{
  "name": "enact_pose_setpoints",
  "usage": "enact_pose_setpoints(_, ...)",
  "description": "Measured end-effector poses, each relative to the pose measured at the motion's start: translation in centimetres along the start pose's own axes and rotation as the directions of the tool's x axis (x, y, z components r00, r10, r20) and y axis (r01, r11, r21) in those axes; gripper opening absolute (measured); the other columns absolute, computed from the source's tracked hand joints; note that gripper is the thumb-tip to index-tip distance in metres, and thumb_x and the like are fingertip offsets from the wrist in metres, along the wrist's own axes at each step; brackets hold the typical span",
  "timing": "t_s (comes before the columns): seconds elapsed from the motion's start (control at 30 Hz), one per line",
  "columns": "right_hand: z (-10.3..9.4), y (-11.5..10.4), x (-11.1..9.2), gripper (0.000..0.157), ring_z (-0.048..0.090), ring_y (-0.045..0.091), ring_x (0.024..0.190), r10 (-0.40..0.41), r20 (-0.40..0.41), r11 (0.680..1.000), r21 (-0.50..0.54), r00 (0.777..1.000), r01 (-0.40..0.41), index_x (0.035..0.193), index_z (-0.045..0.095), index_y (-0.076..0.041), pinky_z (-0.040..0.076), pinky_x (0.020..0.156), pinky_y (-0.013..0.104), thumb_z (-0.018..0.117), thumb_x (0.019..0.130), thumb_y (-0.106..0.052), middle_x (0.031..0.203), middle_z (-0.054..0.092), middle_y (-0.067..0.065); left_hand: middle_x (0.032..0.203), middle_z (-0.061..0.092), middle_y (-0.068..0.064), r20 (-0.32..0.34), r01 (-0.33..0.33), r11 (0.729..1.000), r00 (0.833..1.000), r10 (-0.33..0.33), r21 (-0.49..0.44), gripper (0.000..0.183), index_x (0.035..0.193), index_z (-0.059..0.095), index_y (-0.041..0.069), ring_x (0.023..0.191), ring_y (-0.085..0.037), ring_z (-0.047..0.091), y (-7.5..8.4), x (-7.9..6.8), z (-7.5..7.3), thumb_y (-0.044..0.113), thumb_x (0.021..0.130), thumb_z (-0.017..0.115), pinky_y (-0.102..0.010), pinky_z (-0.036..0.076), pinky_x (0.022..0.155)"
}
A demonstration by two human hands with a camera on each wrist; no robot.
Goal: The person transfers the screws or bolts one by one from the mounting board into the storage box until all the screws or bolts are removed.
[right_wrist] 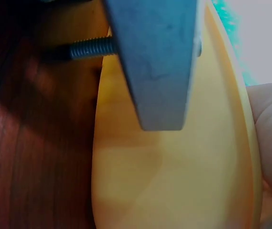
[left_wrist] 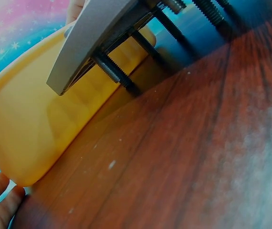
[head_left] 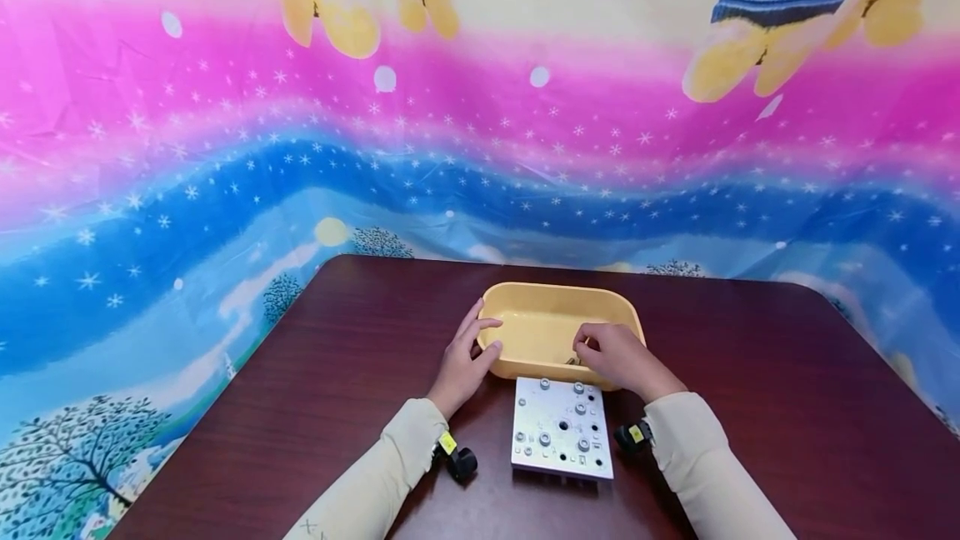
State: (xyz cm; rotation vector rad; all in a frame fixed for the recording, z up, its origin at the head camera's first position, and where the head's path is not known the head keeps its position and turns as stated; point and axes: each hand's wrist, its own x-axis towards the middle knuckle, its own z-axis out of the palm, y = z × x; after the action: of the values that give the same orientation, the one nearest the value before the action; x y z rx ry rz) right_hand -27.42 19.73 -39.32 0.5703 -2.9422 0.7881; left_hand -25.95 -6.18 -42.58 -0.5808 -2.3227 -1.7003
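With the left hand (head_left: pixel 463 363) at the tub's nine o'clock, fingers spread loosely against the rim, keep light pressure there so the yellow tub (head_left: pixel 532 338) stays put. The right hand (head_left: pixel 622 359) reaches in at four o'clock, fingers curled near small metal pieces (head_left: pixel 572 362); whether it grips one, I cannot tell. Best pinch a single piece with the fingertips and lift it clear of the wall. At the tub's six o'clock, on the bench (head_left: pixel 375 340), sits the silvery square plate (head_left: pixel 531 417), dotted with round bolt heads (head_left: pixel 545 439) and dark holes (head_left: pixel 563 425), threaded shafts (left_wrist: pixel 111 67) jutting below.
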Motion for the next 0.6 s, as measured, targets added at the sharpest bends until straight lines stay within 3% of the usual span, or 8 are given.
enact_pose_setpoints(0.47,0.1,0.0,0.1,0.015,0.050,0.012,0.062,0.002,0.022,1.000,0.000,1.000,-0.002,0.088,0.069,-0.010,0.043,0.061,0.030,0.057,0.093,-0.016,0.070,0.059,-0.006,0.157,0.024,-0.012,-0.030,0.008,1.000,1.000,-0.008,-0.004,0.031,0.125,0.058,0.001,0.141,-0.033,0.028,0.2,-0.2,0.2,0.008,0.095,0.058,-0.054,0.039,0.102)
enact_pose_setpoints(0.6,-0.1,-0.1,0.0,0.015,0.051,0.013,0.062,0.003,0.020,1.000,-0.006,1.000,-0.003,0.088,0.069,-0.010,0.043,0.062,0.030,0.056,0.093,-0.016,0.070,0.058,-0.005,0.158,0.023,-0.011,-0.027,0.013,1.000,1.000,-0.013,0.004,0.033,0.126,0.058,-0.001,0.142,-0.032,0.027,-0.9,0.2,0.5,0.008,0.095,0.059,-0.054,0.039,0.101)
